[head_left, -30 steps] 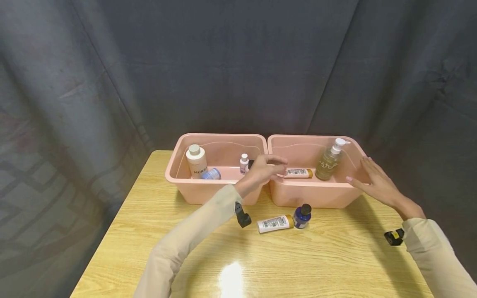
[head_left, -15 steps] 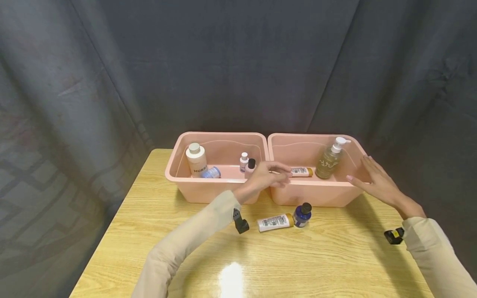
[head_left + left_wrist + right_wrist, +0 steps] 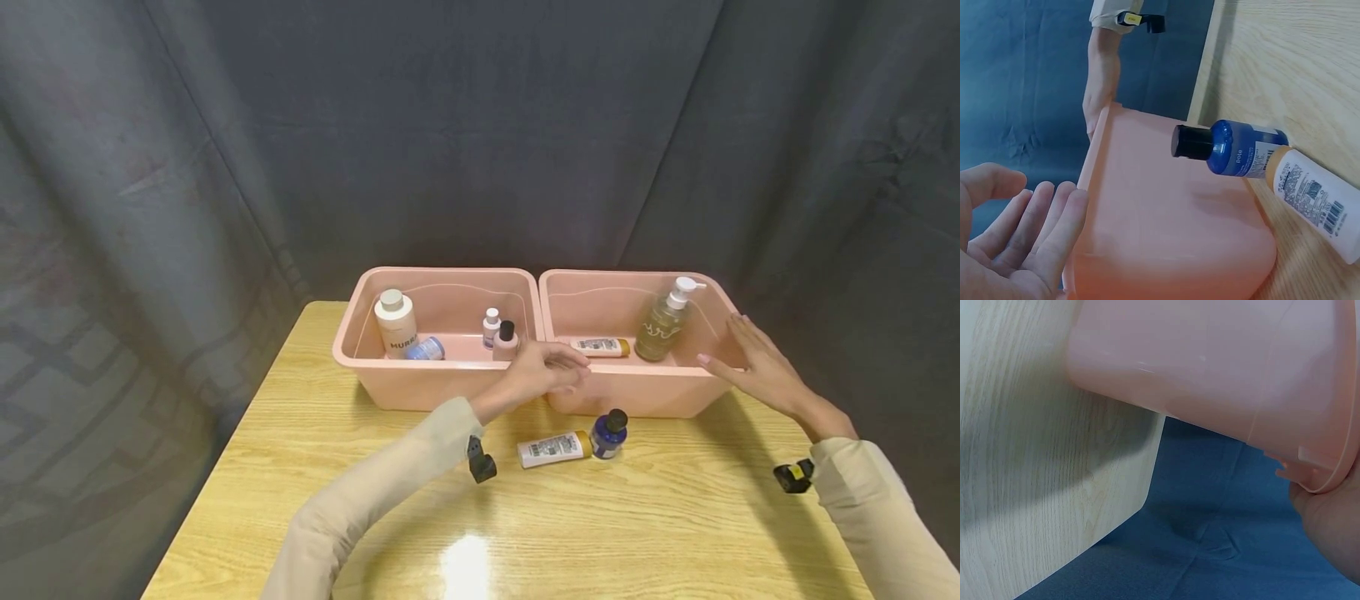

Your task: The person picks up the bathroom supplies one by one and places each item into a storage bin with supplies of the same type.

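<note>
My left hand [image 3: 543, 367] hovers at the front rim of the right pink bin [image 3: 633, 393], close to where the two bins meet. Nothing is in its loosely bent fingers, and the left wrist view shows thumb and fingertips apart. At the right bin's right end, my right hand [image 3: 765, 371] rests on the rim with its fingers straight. Inside that bin lie a white tube with an orange cap [image 3: 602, 347] and a green pump bottle [image 3: 660, 327], which stands upright. On the table in front are a blue bottle with a black cap [image 3: 1235, 149] and a second white tube [image 3: 1316, 199].
The left pink bin [image 3: 427, 385] holds a large white bottle [image 3: 396, 327], a small light-blue container [image 3: 426, 349], a small white bottle [image 3: 491, 330] and a pink bottle with a black cap [image 3: 506, 343]. A dark curtain [image 3: 465, 133] hangs behind the wooden table [image 3: 300, 467].
My left hand has drawn back slightly toward me and down, uncovering the tube inside the right bin and the pink bottle in the left one. My right hand has stayed in place.
</note>
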A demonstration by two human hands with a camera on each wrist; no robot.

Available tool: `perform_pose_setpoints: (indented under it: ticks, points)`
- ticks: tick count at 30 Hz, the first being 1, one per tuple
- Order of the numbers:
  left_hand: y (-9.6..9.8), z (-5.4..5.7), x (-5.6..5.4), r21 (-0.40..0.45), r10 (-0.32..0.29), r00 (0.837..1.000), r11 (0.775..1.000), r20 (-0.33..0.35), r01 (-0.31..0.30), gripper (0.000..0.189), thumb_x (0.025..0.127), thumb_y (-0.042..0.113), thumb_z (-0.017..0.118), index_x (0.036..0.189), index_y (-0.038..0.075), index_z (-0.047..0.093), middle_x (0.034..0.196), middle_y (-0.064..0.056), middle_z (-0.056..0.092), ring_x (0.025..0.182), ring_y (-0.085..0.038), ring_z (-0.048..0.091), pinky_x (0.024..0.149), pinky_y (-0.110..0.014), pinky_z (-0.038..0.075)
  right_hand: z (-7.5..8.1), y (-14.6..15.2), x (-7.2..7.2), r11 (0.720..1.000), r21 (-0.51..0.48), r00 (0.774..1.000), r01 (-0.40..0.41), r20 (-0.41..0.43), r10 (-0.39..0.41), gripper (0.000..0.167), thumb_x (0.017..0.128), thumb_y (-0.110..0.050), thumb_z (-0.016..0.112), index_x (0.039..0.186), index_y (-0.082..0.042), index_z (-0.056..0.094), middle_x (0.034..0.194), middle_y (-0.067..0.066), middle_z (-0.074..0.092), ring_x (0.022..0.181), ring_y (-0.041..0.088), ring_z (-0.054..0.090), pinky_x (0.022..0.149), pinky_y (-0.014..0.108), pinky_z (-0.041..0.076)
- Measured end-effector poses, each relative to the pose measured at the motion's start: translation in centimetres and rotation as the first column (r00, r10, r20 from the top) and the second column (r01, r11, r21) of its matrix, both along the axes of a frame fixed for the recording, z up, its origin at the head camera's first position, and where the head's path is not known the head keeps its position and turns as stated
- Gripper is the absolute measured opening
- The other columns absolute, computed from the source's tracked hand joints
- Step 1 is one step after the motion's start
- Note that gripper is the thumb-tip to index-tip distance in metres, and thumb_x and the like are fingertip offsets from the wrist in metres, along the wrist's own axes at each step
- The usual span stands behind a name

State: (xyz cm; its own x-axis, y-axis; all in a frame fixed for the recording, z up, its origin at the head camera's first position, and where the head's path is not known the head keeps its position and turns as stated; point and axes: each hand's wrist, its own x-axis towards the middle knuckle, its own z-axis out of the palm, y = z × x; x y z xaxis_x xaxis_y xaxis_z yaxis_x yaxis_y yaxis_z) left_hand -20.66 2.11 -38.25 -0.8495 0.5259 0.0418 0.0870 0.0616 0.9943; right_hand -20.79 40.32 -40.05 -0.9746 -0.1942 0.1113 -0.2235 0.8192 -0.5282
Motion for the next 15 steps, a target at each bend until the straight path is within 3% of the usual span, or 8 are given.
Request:
perform_pose_setpoints:
  ticks: [3,9,11,15]
  points:
    - [-0.06,-0.16,0.16,-0.037,-0.001,0.999,0.999,-0.04,0.0,0.02,0.089,0.003,0.072,0.109,-0.002,0.071,0.095,-0.013,0.073,0.084,-0.031,0.071,0.083,-0.042,0.057,-0.01,-0.05,0.05,1.0,0.004,1.0,-0.001,0.001,0.001,0.095,0.096,-0.041,0.061,0.157,-0.003,-0.001,0.163,0.019,-0.01,0.147,0.044,-0.01,0.109,0.073,-0.004]
    - [-0.31,-0.48,0.45,-0.136,0.003,0.993,0.991,-0.119,-0.02,0.022,0.086,0.0,0.073,0.108,0.003,0.073,0.099,-0.005,0.074,0.081,-0.008,0.065,0.084,-0.026,0.053,-0.05,-0.02,-0.03,1.0,0.015,1.0,-0.003,-0.003,0.003,0.095,0.096,-0.041,0.061,0.157,-0.001,0.0,0.162,0.022,-0.009,0.146,0.046,-0.008,0.109,0.072,-0.004]
    - [-0.35,-0.67,0.57,-0.143,0.006,0.992,0.989,-0.13,-0.024,0.023,0.085,-0.002,0.073,0.107,0.003,0.074,0.1,-0.005,0.074,0.081,-0.008,0.064,0.074,-0.023,0.054,-0.05,-0.02,-0.04,1.0,0.015,1.0,-0.001,0.0,0.001,0.095,0.096,-0.041,0.061,0.157,0.0,0.0,0.162,0.023,-0.008,0.147,0.045,-0.009,0.109,0.072,-0.004]
    - [-0.42,-1.04,0.6,-0.146,0.01,0.988,0.989,-0.152,-0.032,0.022,0.084,-0.002,0.074,0.106,0.002,0.074,0.098,-0.005,0.074,0.079,-0.007,0.064,0.072,-0.021,0.054,-0.02,0.01,-0.05,1.0,0.014,1.0,-0.002,-0.005,0.002,0.094,0.096,-0.041,0.061,0.157,0.001,0.001,0.162,0.024,-0.006,0.147,0.045,-0.009,0.11,0.071,-0.004]
